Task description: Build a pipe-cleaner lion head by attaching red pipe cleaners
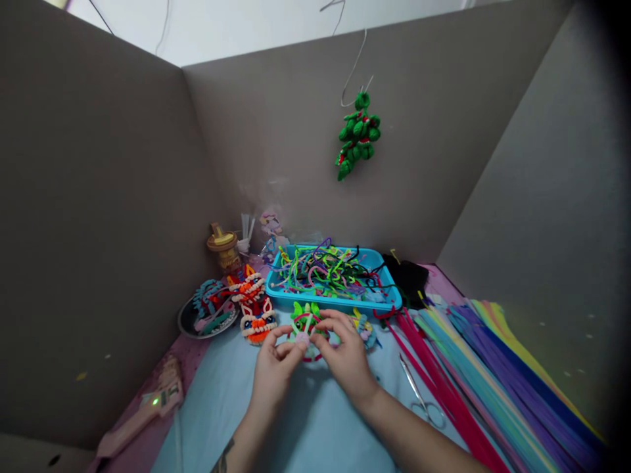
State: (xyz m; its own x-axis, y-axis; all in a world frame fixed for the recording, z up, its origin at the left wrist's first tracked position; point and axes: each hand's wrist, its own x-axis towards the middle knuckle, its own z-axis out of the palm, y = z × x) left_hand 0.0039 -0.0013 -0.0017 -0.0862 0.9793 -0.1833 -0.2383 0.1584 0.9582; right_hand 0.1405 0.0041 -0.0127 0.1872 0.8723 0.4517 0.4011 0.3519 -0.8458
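1 pale-pink, round, fuzzy piece [302,337]: pinched by left hand [276,361] and right hand [348,359] | 1 blue rectangular plastic tray [296,300]: beyond both

Fuzzy-looking pink craft piece [302,337], fuzzy chenille stems [486,368], smooth plastic tray [335,301], shiny metal scissors [413,381], matt blue cloth [219,394]

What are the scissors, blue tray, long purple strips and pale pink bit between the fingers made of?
Scissors: metal, judging by their silvery shine.
Blue tray: probably smooth plastic, going by its even color and rounded corners.
Long purple strips: maybe chenille stems, since they look soft and matte; any wire is hidden.
Pale pink bit: soft-looking, perhaps chenille, but blurry.
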